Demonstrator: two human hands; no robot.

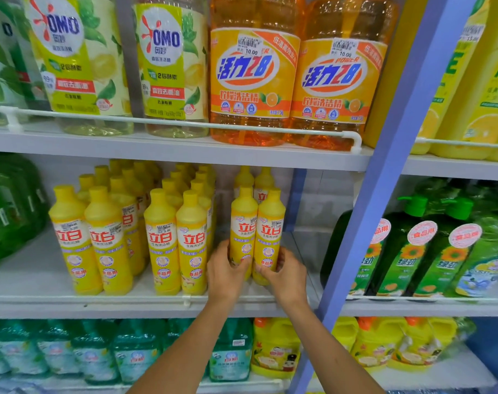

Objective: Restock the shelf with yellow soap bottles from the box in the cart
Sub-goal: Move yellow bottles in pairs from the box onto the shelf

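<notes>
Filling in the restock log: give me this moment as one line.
step: shelving | left hand: grips left bottle | right hand: grips right bottle | both: upright, side by side | place: middle shelf

The clear bottles [168, 66] read "OMO" on their labels, and the orange bottles [253, 81] beside them read "活力28" and "POWER" (their white price stickers [249, 45] say 10.00). The yellow soap bottles [162, 240] carry "立白", and the green pump bottles [412, 251] a round "食品用" seal.

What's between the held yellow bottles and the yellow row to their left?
Head view: only a narrow gap of bare shelf; the left hand, gripping the left bottle, fills its lower part. Right hand grips the right bottle.
</notes>
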